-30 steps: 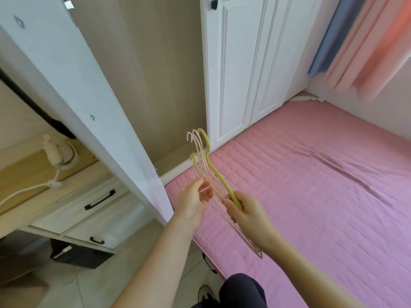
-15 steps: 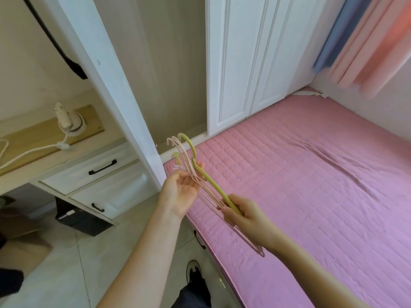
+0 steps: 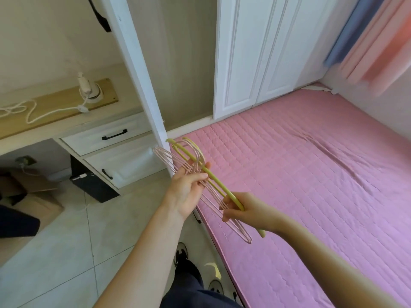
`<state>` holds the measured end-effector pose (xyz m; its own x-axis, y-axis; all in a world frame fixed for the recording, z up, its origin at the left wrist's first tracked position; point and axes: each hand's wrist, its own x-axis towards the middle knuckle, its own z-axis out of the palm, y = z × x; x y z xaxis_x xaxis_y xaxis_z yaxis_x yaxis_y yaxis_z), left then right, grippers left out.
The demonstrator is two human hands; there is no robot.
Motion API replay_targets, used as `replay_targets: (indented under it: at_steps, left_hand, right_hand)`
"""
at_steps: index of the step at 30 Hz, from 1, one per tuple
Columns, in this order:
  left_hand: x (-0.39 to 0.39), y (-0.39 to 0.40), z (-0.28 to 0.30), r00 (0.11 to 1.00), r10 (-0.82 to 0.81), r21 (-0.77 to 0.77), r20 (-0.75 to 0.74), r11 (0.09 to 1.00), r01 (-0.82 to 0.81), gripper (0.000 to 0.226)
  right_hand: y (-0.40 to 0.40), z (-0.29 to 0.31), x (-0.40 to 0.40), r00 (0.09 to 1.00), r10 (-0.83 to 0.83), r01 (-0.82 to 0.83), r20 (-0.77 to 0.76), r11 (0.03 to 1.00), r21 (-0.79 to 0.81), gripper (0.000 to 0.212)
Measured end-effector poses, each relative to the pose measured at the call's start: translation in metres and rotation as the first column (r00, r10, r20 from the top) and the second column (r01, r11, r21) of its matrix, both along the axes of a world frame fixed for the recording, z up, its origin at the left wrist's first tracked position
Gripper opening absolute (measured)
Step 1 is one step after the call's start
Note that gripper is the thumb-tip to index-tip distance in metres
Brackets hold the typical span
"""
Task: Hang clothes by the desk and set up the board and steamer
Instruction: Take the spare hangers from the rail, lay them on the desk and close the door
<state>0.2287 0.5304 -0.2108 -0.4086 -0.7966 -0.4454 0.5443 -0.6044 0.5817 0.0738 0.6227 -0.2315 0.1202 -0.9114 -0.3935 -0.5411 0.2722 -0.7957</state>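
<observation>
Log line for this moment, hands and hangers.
left hand: fingers through pink hangers | right hand: grips yellow hanger and pink ones | steamer: on desk | no clothes hung

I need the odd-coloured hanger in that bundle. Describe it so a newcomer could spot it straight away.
Start at the pink bed; over its near-left edge both hands hold a bunch of hangers. The right hand grips the yellow hanger, its hook pointing toward the desk drawers. It is thicker and yellow-green; the pink hangers beside it are thin and pale.

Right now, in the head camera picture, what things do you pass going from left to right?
White cord → small steamer → top drawer handle → left hand → right hand → pink bed cover → pink curtain.
</observation>
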Motion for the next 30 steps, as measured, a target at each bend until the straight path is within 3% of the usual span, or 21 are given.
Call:
replay_targets:
  at_steps: [11, 16, 21, 25, 28, 30]
  left_hand:
    - [0.065, 0.018, 0.002, 0.992, 0.113, 0.034, 0.056, 0.993, -0.115, 0.033]
    - [0.122, 0.020, 0.005, 0.976, 0.207, 0.044, 0.070, 0.977, -0.210, 0.031]
    - [0.200, 0.010, 0.001, 0.956, 0.273, 0.057, 0.107, 0.958, -0.280, 0.026]
    - [0.266, -0.005, -0.001, 0.933, 0.266, -0.002, 0.243, 0.962, -0.273, 0.018]
    - [0.315, -0.016, -0.001, 0.907, 0.193, -0.064, 0.375, 0.981, -0.182, 0.011]
    - [0.346, -0.025, 0.004, 0.809, 0.162, -0.117, 0.565, 0.986, -0.116, 0.009]
  right_hand:
    - [-0.021, 0.029, 0.068, 0.985, 0.126, -0.130, 0.116, 0.991, 0.024, 0.029]
    - [-0.049, 0.025, 0.127, 0.906, 0.031, -0.163, 0.421, 0.946, 0.280, 0.025]
    - [-0.074, 0.012, 0.200, 0.833, 0.012, -0.249, 0.553, 0.901, 0.356, 0.020]
    - [-0.095, 0.010, 0.261, 0.822, 0.048, -0.286, 0.568, 0.897, 0.337, 0.018]
    - [-0.114, 0.006, 0.301, 0.819, 0.074, -0.303, 0.570, 0.898, 0.319, 0.018]
    - [-0.127, 0.002, 0.324, 0.814, 0.058, -0.293, 0.578, 0.900, 0.322, 0.018]
